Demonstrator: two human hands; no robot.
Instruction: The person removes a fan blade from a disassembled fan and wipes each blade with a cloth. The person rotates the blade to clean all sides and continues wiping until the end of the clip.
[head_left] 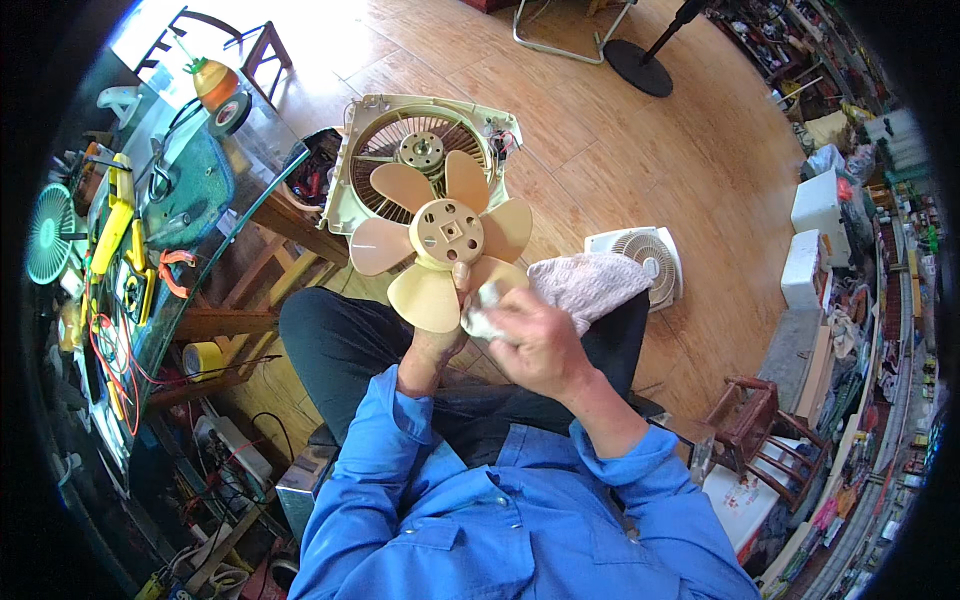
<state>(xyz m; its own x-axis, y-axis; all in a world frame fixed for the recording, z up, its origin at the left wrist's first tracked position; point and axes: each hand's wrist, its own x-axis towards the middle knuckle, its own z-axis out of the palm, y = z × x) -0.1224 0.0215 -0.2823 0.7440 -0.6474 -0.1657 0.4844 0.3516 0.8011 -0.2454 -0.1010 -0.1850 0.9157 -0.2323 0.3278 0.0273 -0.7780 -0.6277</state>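
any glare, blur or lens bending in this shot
Head view: bright glare washes out the floor at the upper left; head view: the right hand and white cloth look soft, perhaps from motion; head view: fisheye distortion bows the table edge, with black corners around the picture.

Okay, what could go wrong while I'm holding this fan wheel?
Held low by the left hand, the tan fan wheel might twist if the right hand presses the white cloth hard. If dropped, it could strike the fan housing beyond it. The pinkish towel over the right knee could slide off.
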